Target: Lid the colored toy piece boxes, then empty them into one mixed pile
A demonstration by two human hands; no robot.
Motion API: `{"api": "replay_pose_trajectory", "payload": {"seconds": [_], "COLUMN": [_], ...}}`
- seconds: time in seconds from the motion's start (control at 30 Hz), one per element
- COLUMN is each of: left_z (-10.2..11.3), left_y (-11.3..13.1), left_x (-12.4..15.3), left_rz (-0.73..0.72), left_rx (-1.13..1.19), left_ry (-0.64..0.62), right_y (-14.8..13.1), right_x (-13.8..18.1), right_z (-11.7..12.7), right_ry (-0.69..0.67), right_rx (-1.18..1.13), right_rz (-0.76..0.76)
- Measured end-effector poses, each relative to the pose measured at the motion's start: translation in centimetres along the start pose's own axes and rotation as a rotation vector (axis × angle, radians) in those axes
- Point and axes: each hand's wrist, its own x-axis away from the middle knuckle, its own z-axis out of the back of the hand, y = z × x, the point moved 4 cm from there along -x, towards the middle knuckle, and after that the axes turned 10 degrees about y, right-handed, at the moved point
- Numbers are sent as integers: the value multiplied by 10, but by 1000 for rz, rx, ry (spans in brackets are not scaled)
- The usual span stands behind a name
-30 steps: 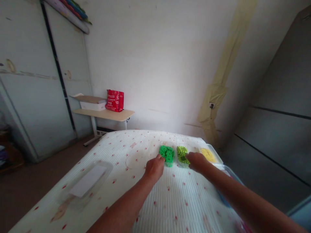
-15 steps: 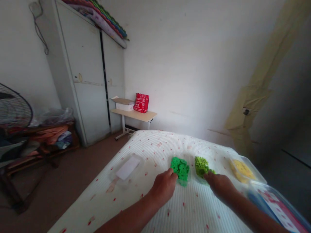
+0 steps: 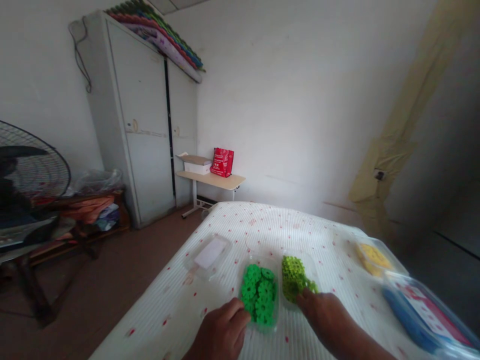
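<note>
Curled left hand (image 3: 221, 334) touches a clear plastic tray of bright green flower discs (image 3: 278, 302) at its one o'clock; right hand (image 3: 323, 316) touches the lime-green disc tray (image 3: 309, 267) at eleven. Grips unclear; trays lie side by side.

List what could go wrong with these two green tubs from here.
Both tubs are open and heaped: a tug by the left hand on the bright green tub or the right hand on the lime tub might spill pieces onto the bedspread. The clear box near the bed's edge might slide off.

left hand (image 3: 219, 335) loosely curled, right hand (image 3: 324, 317) reaching forward, knuckles up
</note>
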Motion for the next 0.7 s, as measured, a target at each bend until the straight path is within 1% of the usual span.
{"api": "replay_pose_trajectory", "payload": {"seconds": [0.13, 0.23, 0.3, 0.4, 0.57, 0.7], "left_z": [3, 3, 2, 0, -4, -8], "left_y": [0, -1, 0, 1, -1, -7], "left_x": [13, 15, 15, 16, 17, 21], "left_rz": [-48, -58, -76, -112, -155, -204], "left_rx": [33, 55, 74, 96, 108, 233], "left_ry": [76, 114, 133, 153, 178, 234], "right_y": [-3, 1, 7, 21, 41, 46], "right_x": [-3, -6, -10, -22, -52, -64], "right_z": [-3, -7, -10, -16, -30, -36], "right_ry": [-6, -50, -100, -144, -107, -50], "right_rx": [64, 65, 34, -43, -90, -109], "right_rz": [-26, -64, -118, -245, -362, -453]}}
